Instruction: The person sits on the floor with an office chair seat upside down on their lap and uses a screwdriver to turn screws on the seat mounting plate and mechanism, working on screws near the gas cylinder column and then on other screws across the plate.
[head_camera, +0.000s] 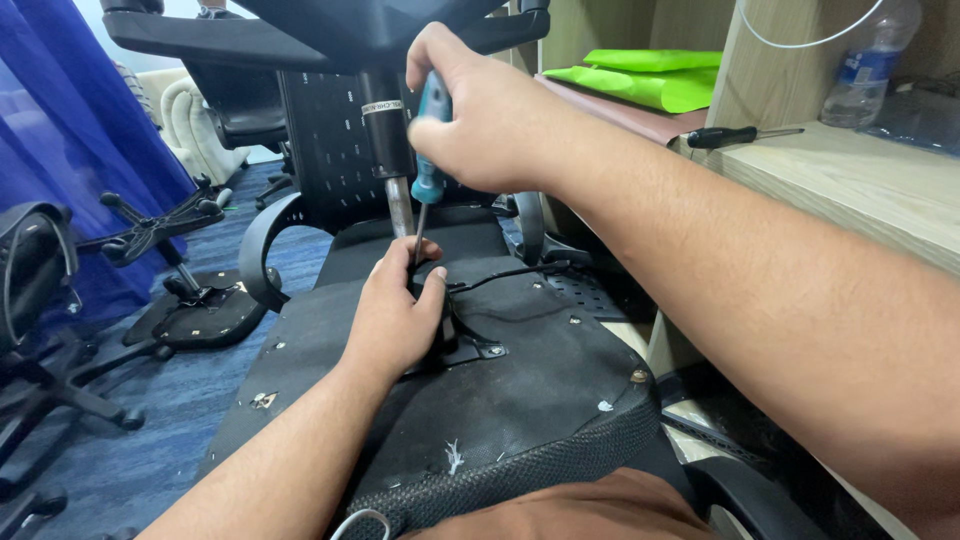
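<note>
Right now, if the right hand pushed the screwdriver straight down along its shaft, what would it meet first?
Probably the black metal bracket under the seat, beside the left hand; the right hand aims the screwdriver there, tip hidden.

Teal-handled screwdriver (430, 150) upright, tip down at black mechanism plate (470, 345), upturned black chair seat (520, 400) beneath

Bright, even daylight spills in from the upper left behind the blue curtain (60, 130). Shadows stay soft under the upturned chair seat (520, 390). The near forearm (800, 300) blurs and stretches at the right edge; centre stays sharp.
</note>
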